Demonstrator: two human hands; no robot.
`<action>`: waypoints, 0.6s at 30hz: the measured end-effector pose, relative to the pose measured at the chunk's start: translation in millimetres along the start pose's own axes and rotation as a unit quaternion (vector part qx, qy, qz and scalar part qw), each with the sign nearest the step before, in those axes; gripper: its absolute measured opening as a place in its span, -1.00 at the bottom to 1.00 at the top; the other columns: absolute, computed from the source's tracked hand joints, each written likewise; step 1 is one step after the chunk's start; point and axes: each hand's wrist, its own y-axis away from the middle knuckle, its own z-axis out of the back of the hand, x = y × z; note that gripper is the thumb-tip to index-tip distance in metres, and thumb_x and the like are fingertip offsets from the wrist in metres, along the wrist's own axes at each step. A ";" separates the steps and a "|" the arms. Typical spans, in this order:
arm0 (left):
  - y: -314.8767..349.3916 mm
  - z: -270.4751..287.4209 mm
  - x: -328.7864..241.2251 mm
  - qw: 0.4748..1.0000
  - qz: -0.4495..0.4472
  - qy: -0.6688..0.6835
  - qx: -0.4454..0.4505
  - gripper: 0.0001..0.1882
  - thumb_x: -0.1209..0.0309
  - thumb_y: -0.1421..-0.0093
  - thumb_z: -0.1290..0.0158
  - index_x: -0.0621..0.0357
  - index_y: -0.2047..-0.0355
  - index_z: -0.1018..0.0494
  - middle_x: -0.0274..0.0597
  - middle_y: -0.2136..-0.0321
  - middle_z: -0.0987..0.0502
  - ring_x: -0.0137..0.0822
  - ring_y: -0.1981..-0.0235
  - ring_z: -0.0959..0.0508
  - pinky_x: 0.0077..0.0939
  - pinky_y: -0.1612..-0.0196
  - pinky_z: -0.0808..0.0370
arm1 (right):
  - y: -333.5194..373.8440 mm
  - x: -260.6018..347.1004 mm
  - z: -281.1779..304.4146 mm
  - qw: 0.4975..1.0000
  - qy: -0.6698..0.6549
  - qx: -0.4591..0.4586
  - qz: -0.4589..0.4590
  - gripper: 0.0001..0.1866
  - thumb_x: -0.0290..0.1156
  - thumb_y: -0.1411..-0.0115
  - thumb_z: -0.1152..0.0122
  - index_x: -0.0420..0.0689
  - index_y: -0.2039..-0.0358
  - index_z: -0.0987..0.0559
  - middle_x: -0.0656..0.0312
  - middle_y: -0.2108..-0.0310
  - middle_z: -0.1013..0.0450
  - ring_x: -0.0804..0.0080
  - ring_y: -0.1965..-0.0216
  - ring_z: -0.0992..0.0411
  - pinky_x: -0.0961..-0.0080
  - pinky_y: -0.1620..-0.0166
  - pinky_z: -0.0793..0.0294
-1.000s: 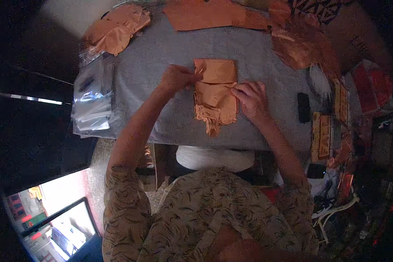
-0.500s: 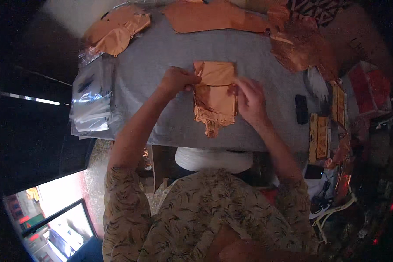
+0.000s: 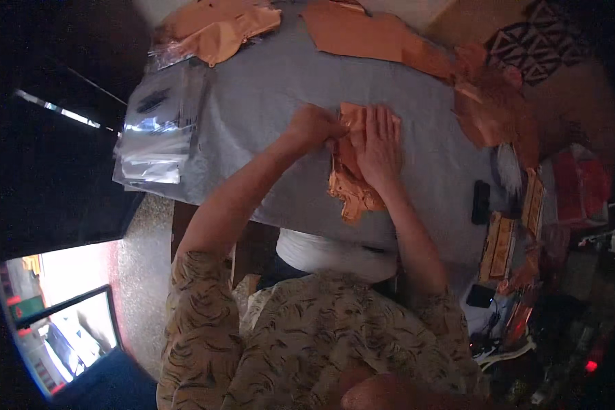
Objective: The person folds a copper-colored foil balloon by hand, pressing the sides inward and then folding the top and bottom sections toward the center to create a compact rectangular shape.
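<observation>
A copper-coloured, shiny foil balloon (image 3: 352, 190), folded into a narrow packet, lies on the grey cloth-covered table (image 3: 266, 89) in front of me. Its crinkled lower end has a short tab pointing toward me. My left hand (image 3: 313, 128) pinches the packet's upper left edge between thumb and fingers. Spread flat across the upper right of the foil, my right hand (image 3: 381, 147) presses it down with fingers stretched out. The two hands hide much of the upper part.
Clear plastic sleeves (image 3: 160, 130) lie at the table's left edge. More flat copper foil pieces (image 3: 372, 34) rest along the far side. On the right are a black phone-like object (image 3: 481, 201), gold ornate strips (image 3: 499, 242) and a red-and-white package (image 3: 577, 184).
My right hand has gone from holding the packet's right edge to lying flat on top. My left hand still grips the left edge. The view has shifted, and the packet looks narrower.
</observation>
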 end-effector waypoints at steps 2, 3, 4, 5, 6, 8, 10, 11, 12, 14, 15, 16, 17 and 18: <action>-1.2 7.3 15.4 0.997 -0.052 0.049 0.019 -0.68 0.18 -0.10 -0.41 0.23 0.38 -0.72 -0.24 0.61 -0.64 -0.52 0.61 -0.54 -0.40 0.41 -0.54 | -3.7 10.9 4.1 1.000 -0.016 0.011 0.002 -0.27 -0.11 -0.47 0.00 -0.27 -0.47 -0.10 -0.18 -0.48 -0.03 -0.09 -0.52 0.04 -0.05 -0.53 0.16; 1.0 5.5 8.3 0.997 -0.053 0.053 0.020 -0.68 0.18 -0.10 -0.41 0.23 0.38 -0.72 -0.24 0.61 -0.64 -0.52 0.61 -0.54 -0.40 0.41 -0.54 | -2.9 9.6 8.1 0.999 -0.022 0.021 -0.015 -0.28 -0.11 -0.47 0.00 -0.24 -0.48 -0.10 -0.17 -0.48 -0.03 -0.09 -0.52 0.04 -0.05 -0.53 0.16; 6.6 4.5 -5.0 0.998 -0.035 0.047 0.026 -0.70 0.24 -0.12 -0.38 0.26 0.31 -0.72 -0.26 0.54 -0.64 -0.52 0.57 -0.53 -0.47 0.42 -0.52 | -1.1 5.4 6.3 0.999 -0.019 0.022 -0.016 -0.28 -0.11 -0.47 0.00 -0.24 -0.48 -0.10 -0.17 -0.48 -0.03 -0.09 -0.52 0.04 -0.05 -0.53 0.16; 9.6 3.1 -14.1 0.998 -0.018 0.041 0.032 -0.72 0.31 -0.13 -0.36 0.28 0.24 -0.71 -0.28 0.48 -0.65 -0.52 0.53 -0.52 -0.53 0.42 -0.50 | 0.8 1.3 4.4 1.000 -0.013 0.014 -0.015 -0.29 -0.11 -0.47 0.00 -0.20 -0.48 -0.10 -0.16 -0.48 -0.03 -0.09 -0.52 0.04 -0.06 -0.52 0.16; 9.2 4.8 -12.8 0.999 -0.018 0.043 0.028 -0.72 0.31 -0.13 -0.36 0.28 0.24 -0.71 -0.28 0.48 -0.65 -0.52 0.53 -0.52 -0.53 0.42 -0.50 | 0.1 2.5 3.4 1.000 -0.011 0.005 -0.009 -0.29 -0.11 -0.47 0.00 -0.17 -0.49 -0.10 -0.14 -0.49 -0.03 -0.09 -0.52 0.05 -0.07 -0.52 0.16; 7.9 7.7 -10.5 0.999 -0.015 0.027 0.042 -0.70 0.36 -0.12 -0.35 0.27 0.17 -0.70 -0.32 0.46 -0.65 -0.55 0.54 -0.49 -0.54 0.44 -0.48 | 0.8 3.6 2.4 1.000 -0.002 0.003 -0.001 -0.29 -0.10 -0.47 0.00 -0.14 -0.50 -0.10 -0.13 -0.49 -0.03 -0.09 -0.52 0.05 -0.08 -0.52 0.16; 5.6 5.4 -3.9 0.997 -0.011 0.068 0.036 -0.65 0.34 -0.10 -0.38 0.25 0.13 -0.69 -0.31 0.48 -0.66 -0.55 0.55 -0.53 -0.50 0.41 -0.52 | -0.1 3.1 1.3 1.000 0.010 0.001 0.002 -0.29 -0.09 -0.47 0.01 -0.11 -0.50 -0.10 -0.13 -0.49 -0.03 -0.10 -0.52 0.06 -0.09 -0.51 0.16; 4.1 4.5 -0.7 0.994 -0.007 0.106 0.030 -0.61 0.33 -0.07 -0.40 0.23 0.09 -0.69 -0.30 0.49 -0.67 -0.55 0.56 -0.57 -0.46 0.38 -0.56 | -1.2 2.9 0.4 1.000 0.013 0.000 0.010 -0.30 -0.09 -0.48 0.02 -0.08 -0.51 -0.10 -0.10 -0.49 -0.04 -0.10 -0.52 0.05 -0.09 -0.51 0.16; 3.8 4.9 0.2 0.994 -0.007 0.107 0.030 -0.61 0.33 -0.07 -0.40 0.23 0.09 -0.69 -0.30 0.49 -0.67 -0.55 0.56 -0.57 -0.46 0.38 -0.56 | -1.9 3.8 0.9 1.000 0.016 0.001 0.017 -0.30 -0.08 -0.48 0.03 -0.06 -0.51 -0.10 -0.08 -0.50 -0.04 -0.11 -0.52 0.05 -0.09 -0.51 0.16; 3.6 6.5 2.2 0.986 -0.034 0.150 0.057 -0.53 0.38 -0.08 -0.37 0.23 -0.02 -0.64 -0.31 0.46 -0.66 -0.55 0.55 -0.56 -0.51 0.38 -0.54 | -1.8 5.9 2.4 1.000 0.021 0.011 0.016 -0.32 -0.08 -0.48 0.05 -0.03 -0.51 -0.11 -0.06 -0.50 -0.04 -0.11 -0.51 0.04 -0.09 -0.51 0.17; 4.2 7.4 1.3 0.986 -0.034 0.152 0.058 -0.53 0.38 -0.08 -0.37 0.23 -0.02 -0.64 -0.31 0.46 -0.66 -0.55 0.55 -0.56 -0.51 0.38 -0.54 | -1.6 5.9 3.1 0.999 0.026 0.021 0.013 -0.33 -0.08 -0.48 0.06 0.00 -0.51 -0.13 -0.04 -0.50 -0.04 -0.11 -0.51 0.03 -0.09 -0.51 0.17; 4.9 9.0 0.5 0.987 -0.024 0.148 0.059 -0.52 0.39 -0.10 -0.36 0.22 -0.05 -0.63 -0.33 0.46 -0.65 -0.57 0.56 -0.54 -0.54 0.40 -0.52 | -1.9 6.0 3.6 0.999 0.027 0.022 0.013 -0.33 -0.08 -0.48 0.06 0.00 -0.51 -0.13 -0.04 -0.50 -0.04 -0.11 -0.51 0.03 -0.09 -0.51 0.17; 5.4 10.6 -0.4 0.988 -0.014 0.144 0.060 -0.52 0.40 -0.11 -0.34 0.22 -0.07 -0.62 -0.34 0.46 -0.64 -0.58 0.56 -0.51 -0.57 0.41 -0.50 | -2.7 6.0 4.1 0.999 0.025 0.021 0.021 -0.34 -0.07 -0.49 0.08 0.01 -0.51 -0.14 -0.03 -0.50 -0.05 -0.12 -0.51 0.02 -0.10 -0.51 0.17; 9.3 10.5 -9.3 0.987 -0.015 0.146 0.065 -0.52 0.40 -0.11 -0.34 0.22 -0.07 -0.62 -0.34 0.46 -0.64 -0.58 0.56 -0.51 -0.57 0.41 -0.50 | -1.2 2.2 4.2 0.999 0.026 0.022 0.024 -0.35 -0.06 -0.50 0.09 0.02 -0.51 -0.15 -0.03 -0.50 -0.05 -0.12 -0.50 0.02 -0.10 -0.51 0.18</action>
